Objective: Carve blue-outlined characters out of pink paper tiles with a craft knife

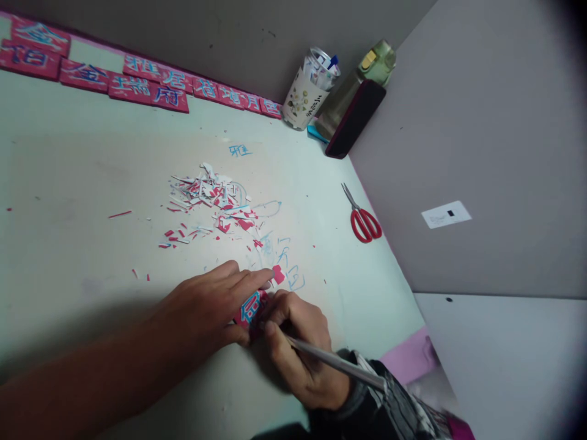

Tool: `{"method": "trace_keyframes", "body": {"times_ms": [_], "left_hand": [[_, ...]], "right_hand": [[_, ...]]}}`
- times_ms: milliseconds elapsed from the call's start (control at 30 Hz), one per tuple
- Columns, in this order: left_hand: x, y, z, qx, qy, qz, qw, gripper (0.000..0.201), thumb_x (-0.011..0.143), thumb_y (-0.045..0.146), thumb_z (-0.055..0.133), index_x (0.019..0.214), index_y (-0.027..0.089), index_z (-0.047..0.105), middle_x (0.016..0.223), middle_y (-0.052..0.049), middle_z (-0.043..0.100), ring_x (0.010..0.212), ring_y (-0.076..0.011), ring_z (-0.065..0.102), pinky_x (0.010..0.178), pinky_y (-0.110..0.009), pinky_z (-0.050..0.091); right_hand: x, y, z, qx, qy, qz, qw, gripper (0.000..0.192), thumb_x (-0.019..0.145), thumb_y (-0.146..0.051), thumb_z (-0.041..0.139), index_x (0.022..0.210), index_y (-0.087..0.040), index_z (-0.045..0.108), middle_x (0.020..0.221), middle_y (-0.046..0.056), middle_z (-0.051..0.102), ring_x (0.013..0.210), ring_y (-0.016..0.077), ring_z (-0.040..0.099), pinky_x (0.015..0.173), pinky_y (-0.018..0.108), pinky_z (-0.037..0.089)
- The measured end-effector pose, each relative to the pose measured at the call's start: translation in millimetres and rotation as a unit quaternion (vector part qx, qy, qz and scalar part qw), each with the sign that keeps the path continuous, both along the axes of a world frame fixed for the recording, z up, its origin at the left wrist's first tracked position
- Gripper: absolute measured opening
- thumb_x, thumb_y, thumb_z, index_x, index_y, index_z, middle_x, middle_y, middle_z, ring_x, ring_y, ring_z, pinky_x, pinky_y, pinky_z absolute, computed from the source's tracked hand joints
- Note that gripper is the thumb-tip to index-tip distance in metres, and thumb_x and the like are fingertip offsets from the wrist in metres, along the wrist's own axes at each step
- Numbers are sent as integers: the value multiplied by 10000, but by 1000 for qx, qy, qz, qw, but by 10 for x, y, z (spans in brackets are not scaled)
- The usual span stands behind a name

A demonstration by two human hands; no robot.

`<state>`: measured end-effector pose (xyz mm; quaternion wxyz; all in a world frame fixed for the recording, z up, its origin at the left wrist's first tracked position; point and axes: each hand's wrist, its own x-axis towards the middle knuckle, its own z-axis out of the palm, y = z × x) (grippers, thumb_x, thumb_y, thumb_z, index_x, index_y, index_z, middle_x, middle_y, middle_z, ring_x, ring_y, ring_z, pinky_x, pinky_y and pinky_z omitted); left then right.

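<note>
Closest to the camera, down at about 5 o'clock, the right hand [300,351] is curled tight around a thin grey knife handle [337,362], fingers wrapped like holding a pen, with the tip hidden where it meets the work. Right next to it at 6 o'clock, the left hand [215,308] lies mostly flat with fingers stretched out, pinning down a small pink sign piece [251,307] with a blue character on it. So the piece sits right between both hands, touching both. A little pink offcut [278,274] lies just past the left fingertips.

Everything's on a pale mint cutting board [82,244]. Going further out toward the middle, there's a messy heap of pink and white scraps [213,201], with some loose blue outline characters [288,263] lying near it at about 3 o'clock of the heap.

Out at 2 o'clock, red-handled scissors [362,219] lie near the board's right edge, well apart from the hands. Further back at 1 o'clock there's a white cup [306,91] stuffed with pens, a greenish bottle [358,85] beside it, and a dark phone [355,119] leaning on the bottle.

Farthest away, from 10 to 12 o'clock, a row of finished pink signs [137,85] with blue characters runs along the wall.
</note>
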<state>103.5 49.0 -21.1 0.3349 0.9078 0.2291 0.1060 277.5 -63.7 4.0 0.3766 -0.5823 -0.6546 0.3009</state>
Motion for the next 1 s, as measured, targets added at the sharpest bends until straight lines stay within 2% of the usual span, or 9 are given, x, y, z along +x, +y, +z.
{"method": "trace_keyframes", "body": {"times_ms": [333,500,667,833,1000], "left_hand": [[-12,-32,-185,23,-51,3,998,719,806,150,752,1471,261,503,1243,-61,753,1076,-286,694,888,-371,520],[-68,30,-98,-32,-43,-13,998,636,898,175,694,1493,278,495,1332,-63,734,1138,-265,697,910,-347,528],[-74,20,-19,-53,-48,30,997,516,930,194,644,1435,244,550,1253,-64,760,1112,-247,716,925,-344,547],[-77,2,-66,-49,-48,41,997,537,909,204,669,1433,257,564,1277,-75,754,1132,-260,718,939,-360,567],[-84,10,-124,-46,-50,41,997,552,879,184,681,1416,263,580,1282,-73,750,1121,-268,724,911,-369,578]], "right_hand": [[-8,-1,-6,4,3,-4,1000,151,983,-200,536,868,-251,452,763,-16,592,649,141,529,602,299,432],[-12,22,23,-15,20,-9,1000,183,1007,-217,530,841,-246,460,760,-8,610,651,138,541,610,297,441],[-11,18,-9,11,-11,-9,1000,194,989,-210,547,840,-258,432,730,-28,564,604,128,490,567,288,396],[-19,10,-17,43,-33,-1,999,176,956,-175,548,860,-262,428,717,-45,504,567,117,425,530,276,349],[-25,20,-8,71,-59,13,996,176,945,-133,532,886,-262,429,740,-40,498,584,122,442,537,275,353]]}}
